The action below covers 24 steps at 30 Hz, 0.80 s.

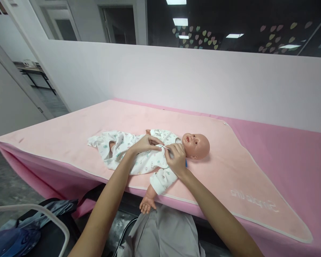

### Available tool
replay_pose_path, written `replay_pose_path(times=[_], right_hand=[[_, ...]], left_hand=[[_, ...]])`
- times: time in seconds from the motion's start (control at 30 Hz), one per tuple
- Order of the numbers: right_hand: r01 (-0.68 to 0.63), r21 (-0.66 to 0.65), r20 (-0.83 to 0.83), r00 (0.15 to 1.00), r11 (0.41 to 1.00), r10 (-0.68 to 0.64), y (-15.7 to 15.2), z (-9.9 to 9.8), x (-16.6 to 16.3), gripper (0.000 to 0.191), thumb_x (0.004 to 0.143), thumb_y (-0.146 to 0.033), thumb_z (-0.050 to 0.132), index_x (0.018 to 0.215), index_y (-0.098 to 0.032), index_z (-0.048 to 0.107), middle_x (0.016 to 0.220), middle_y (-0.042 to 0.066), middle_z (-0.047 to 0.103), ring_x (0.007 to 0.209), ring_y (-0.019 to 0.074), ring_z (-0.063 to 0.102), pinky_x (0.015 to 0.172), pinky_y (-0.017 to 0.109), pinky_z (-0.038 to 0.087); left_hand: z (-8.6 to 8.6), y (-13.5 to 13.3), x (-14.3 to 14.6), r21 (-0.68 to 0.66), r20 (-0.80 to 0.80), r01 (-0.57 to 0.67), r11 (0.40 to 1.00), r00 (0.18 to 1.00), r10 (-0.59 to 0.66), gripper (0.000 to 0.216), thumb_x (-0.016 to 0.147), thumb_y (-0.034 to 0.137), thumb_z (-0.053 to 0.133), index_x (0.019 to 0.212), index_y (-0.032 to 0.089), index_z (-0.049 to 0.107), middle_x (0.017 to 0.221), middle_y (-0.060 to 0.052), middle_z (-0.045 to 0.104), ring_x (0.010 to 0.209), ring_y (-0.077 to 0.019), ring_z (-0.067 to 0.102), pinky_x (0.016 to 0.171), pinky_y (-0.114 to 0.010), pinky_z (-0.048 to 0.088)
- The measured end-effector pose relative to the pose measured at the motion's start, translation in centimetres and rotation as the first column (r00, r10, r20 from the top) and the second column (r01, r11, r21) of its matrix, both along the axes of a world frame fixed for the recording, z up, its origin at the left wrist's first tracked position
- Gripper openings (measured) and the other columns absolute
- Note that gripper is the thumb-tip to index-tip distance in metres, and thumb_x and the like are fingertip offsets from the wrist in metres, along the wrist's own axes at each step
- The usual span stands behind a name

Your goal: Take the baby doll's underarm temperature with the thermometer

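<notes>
A baby doll [195,144] lies on its back on a pale pink blanket [230,171], head to the right. It wears a white patterned onesie [141,160]. My left hand [146,143] rests on the doll's chest and pinches the fabric near the collar. My right hand [176,159] grips the other side of the onesie's opening just below the doll's chin. Both hands meet at the neckline. One doll arm [149,200] hangs over the table's near edge.
The blanket covers a table with a darker pink cloth [296,157], set against a white wall [192,78]. A white rail [42,214] and a blue cloth [13,239] are at the lower left. Grey floor lies to the left.
</notes>
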State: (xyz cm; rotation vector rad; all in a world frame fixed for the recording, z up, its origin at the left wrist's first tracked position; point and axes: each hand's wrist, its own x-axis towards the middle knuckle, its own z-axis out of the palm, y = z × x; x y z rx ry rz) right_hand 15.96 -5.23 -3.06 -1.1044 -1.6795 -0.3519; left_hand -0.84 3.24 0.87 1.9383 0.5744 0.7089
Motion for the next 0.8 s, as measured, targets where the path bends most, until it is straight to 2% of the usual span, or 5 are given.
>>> replay_pose_path(times=[0.37,0.8], right_hand=[[-0.008,-0.011,0.010,1.000,1.000,0.008,0.04,-0.02,0.04,0.010,0.081,-0.015,0.050,0.082,-0.020,0.059,0.076,0.004,0.060,0.077,0.0184,0.052,0.073,0.032,0.040],[-0.029,0.011,0.014,0.999,1.000,0.028,-0.13,0.17,-0.05,0.009,0.081,-0.016,0.051,0.081,-0.020,0.059,0.075,0.003,0.061,0.074,0.0175,0.050,0.072,0.032,0.039]], left_hand=[[0.09,-0.04,-0.02,0.031,0.038,0.018,0.999,0.999,-0.019,0.026,0.069,0.032,0.071,0.087,0.014,0.071,0.091,-0.009,0.069,0.087,-0.0193,0.061,0.077,-0.030,0.048],[-0.17,0.08,0.02,0.016,0.067,0.013,1.000,0.998,-0.014,0.025,0.063,0.028,0.076,0.083,0.014,0.070,0.095,-0.009,0.066,0.090,-0.0192,0.059,0.078,-0.030,0.046]])
